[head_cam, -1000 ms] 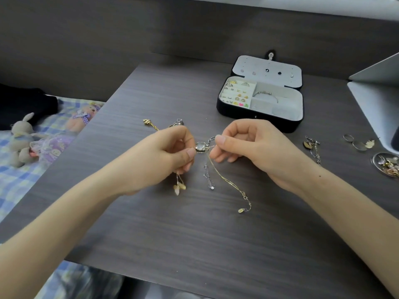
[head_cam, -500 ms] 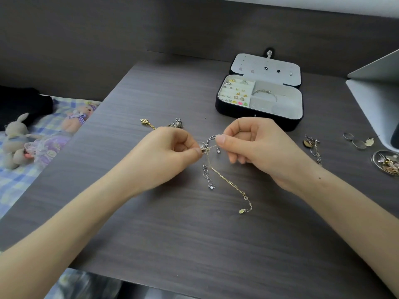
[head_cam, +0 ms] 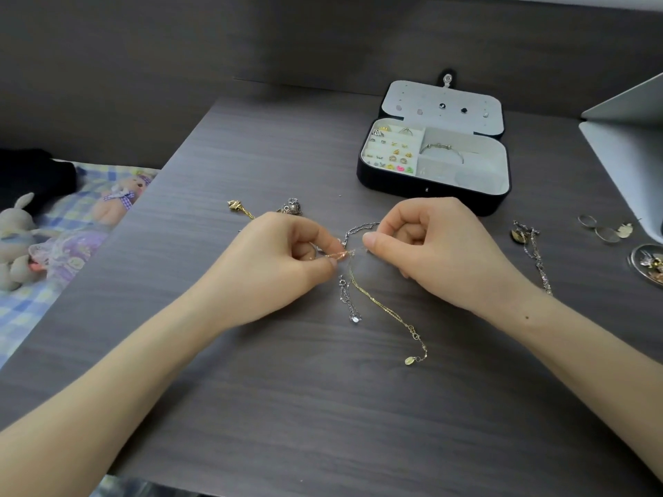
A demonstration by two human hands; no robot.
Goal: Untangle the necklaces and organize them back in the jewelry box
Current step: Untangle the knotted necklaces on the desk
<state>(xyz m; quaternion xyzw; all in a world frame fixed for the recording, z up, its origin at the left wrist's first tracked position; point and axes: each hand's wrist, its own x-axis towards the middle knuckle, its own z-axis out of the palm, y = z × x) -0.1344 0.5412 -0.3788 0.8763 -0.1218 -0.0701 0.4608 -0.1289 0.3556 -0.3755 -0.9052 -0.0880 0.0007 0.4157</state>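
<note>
hands: left hand [head_cam: 283, 260] and right hand [head_cam: 430, 252] are close together over mid-table, each pinching the tangle of thin gold and silver necklaces [head_cam: 346, 253] between thumb and forefinger, the other fingers curled in.
hidden: the knot is small and blurred, and which chain crosses which cannot be told. the left hand covers part of the chains.
loose ends: fine gold chain with oval tag [head_cam: 380, 306] and short silver chain with clear stone [head_cam: 347, 299] trail from the tangle onto the dark wood-grain table [head_cam: 323, 407].
behind left hand: small gold charm [head_cam: 235, 205] and round silver charm [head_cam: 293, 207] show past the knuckles.
box: black oblong jewelry box with pale lining [head_cam: 412, 184] lies open just beyond the right hand. it holds a silver bangle [head_cam: 443, 150], and the studs in its left section are too small to identify.
right side: separate silver necklace with dark pendant [head_cam: 534, 252], thin hoop earrings [head_cam: 602, 231], and a round metal dish [head_cam: 645, 263] cut off by the frame edge.
left side: plush rabbit [head_cam: 16, 238] on blue checked cloth [head_cam: 21, 310].
</note>
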